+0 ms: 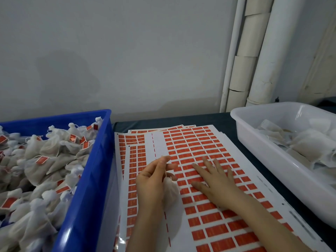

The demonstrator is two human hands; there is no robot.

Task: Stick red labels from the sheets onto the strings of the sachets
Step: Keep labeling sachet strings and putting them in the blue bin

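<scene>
Our left hand [154, 179] pinches the thin white string [165, 172] of a small white mesh sachet [171, 190]. The sachet is just below this hand, over the bare left strip of the top white paper sheet [159, 140]. Our right hand [216, 180] lies flat on the red rectangular labels [190, 142], fingers straight & spread, holding nothing. The string runs approx. upright, just left of the right hand, so we judge that the right hand peels next.
</scene>
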